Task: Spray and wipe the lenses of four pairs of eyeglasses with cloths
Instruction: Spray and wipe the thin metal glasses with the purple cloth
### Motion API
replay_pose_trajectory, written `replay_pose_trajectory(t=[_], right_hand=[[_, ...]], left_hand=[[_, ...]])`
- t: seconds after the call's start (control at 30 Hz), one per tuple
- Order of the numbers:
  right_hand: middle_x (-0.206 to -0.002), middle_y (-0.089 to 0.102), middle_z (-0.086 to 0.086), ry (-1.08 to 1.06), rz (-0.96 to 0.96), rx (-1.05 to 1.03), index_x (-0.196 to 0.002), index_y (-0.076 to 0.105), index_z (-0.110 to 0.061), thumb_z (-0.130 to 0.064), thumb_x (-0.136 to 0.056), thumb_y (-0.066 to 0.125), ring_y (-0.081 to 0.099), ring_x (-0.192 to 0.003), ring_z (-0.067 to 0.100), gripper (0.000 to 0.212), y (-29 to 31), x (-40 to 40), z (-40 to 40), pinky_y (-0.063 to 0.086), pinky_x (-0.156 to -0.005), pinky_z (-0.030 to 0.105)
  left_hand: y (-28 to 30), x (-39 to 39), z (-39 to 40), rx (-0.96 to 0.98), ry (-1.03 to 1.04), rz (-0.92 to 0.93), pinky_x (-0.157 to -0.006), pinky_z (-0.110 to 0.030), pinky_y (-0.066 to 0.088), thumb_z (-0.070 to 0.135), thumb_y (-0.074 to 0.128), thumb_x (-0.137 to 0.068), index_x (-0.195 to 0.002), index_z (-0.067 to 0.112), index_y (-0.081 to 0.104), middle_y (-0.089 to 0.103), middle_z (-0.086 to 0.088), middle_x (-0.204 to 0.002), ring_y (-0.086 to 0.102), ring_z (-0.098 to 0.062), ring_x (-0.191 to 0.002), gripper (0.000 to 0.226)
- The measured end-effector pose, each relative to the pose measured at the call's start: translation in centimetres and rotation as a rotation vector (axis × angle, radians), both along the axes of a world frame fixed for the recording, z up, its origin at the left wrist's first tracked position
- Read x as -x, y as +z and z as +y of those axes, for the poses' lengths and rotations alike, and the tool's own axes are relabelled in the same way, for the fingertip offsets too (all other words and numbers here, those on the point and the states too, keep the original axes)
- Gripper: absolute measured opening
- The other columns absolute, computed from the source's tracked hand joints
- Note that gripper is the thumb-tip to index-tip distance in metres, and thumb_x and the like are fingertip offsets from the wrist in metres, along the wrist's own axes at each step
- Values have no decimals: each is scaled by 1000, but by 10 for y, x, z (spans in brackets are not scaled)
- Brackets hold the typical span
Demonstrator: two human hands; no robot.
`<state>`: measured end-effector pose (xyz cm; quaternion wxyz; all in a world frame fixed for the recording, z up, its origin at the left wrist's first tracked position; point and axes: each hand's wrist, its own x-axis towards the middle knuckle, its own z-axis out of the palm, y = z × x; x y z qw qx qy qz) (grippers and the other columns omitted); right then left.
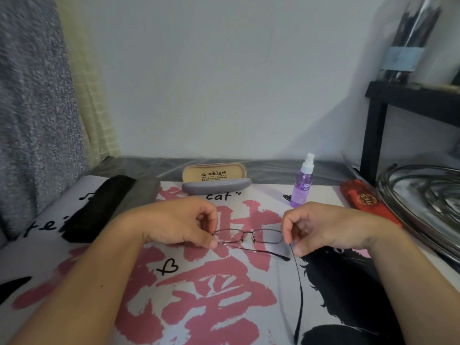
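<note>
At the back edge of the table (323,190) a glasses case (216,180) stands open, with a gray bottom and a tan lid, and I cannot see anything inside it. Near the back right, a small purple spray bottle (302,181) stands up straight with purple liquid in it. Near the back left corner lie a black soft pouch (95,209) and a gray soft pouch (139,195), side by side and touching. A red flat case (363,197) lies by the right edge. A mat (199,295) with big pink marks and a black cat covers the table. The eyeglasses (249,236) are in the middle of the mat, right between my two hands. My left hand (179,222) pinches the left end of the thin frame with my thumb and finger pressed together. My right hand (321,227) pinches the right end the same way. My other fingers are curled in. One arm of the glasses is folded across under the lenses, and the other points back toward me.
</note>
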<state>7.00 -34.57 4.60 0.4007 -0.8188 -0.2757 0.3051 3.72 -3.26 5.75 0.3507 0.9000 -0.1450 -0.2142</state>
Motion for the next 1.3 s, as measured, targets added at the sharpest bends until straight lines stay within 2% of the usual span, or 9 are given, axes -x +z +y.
replay_pose_trajectory(t=[0.3,0.5,0.6,0.8,0.93,1.0,1.1,1.2,1.3], right_hand=[[-64,56,-14,-117,-132,28,-89,55,-15,-4,-81,82,47,-57,4,30,-2,3,11,37,-54,15],[-110,58,-11,-132,-361,-5,-111,65,-40,-24,-77,87,56,-101,0,43,-15,2,29,42,-88,14],[-112,57,-18,-101,-490,37,-106,71,-42,-42,-76,84,47,-120,3,33,-20,6,42,38,-104,23],[-107,55,-21,-137,-659,76,-90,73,-38,-36,-80,82,43,-117,3,14,-22,11,53,36,-103,21],[-107,56,-20,-187,-661,21,-91,71,-37,-31,-81,82,45,-116,2,16,-16,11,49,36,-100,17],[-108,56,-20,-217,-669,0,-92,70,-36,-32,-81,82,46,-116,3,17,-12,10,47,35,-103,21],[-108,58,-19,-291,-697,-50,-90,71,-37,-29,-81,82,48,-116,4,17,-10,9,45,35,-103,22],[-110,58,-18,-404,-736,-110,-92,70,-37,-29,-81,83,47,-117,3,18,-10,8,47,33,-100,18],[-108,59,-14,-541,-812,-164,-96,71,-30,-25,-82,83,47,-116,4,20,-11,3,46,27,-97,5]], left_hand=[[-8,-5,0,99,71,0,-69,-27,57,10,76,-89,-102,8,64,71,-7,-80,66,-15,-72,18],[-7,-5,1,106,93,5,-70,-29,56,12,76,-89,-102,8,64,72,-6,-76,66,-15,-71,18],[-8,-5,-1,94,73,-14,-72,-31,57,16,79,-87,-101,9,65,73,-15,-83,67,-16,-73,20],[0,-1,3,87,50,19,-71,-27,55,26,73,-92,-100,14,68,76,-8,-89,68,-12,-74,15],[-2,-12,3,189,503,-553,-64,-16,46,36,61,-99,-92,27,67,67,7,-88,62,-4,-75,13],[-9,-20,3,149,593,-770,-78,-10,47,33,59,-101,-112,31,67,56,10,-112,56,-1,-99,14],[-30,-29,3,-152,486,-723,-118,-37,32,41,56,-100,-144,35,52,34,8,-145,26,-11,-139,45],[-43,-31,-4,-133,486,-621,-124,-48,24,35,52,-104,-141,30,56,22,9,-156,17,-17,-148,37],[-42,-30,-10,-6,511,-558,-126,-44,20,25,61,-100,-117,26,72,21,8,-159,18,-20,-151,20]])
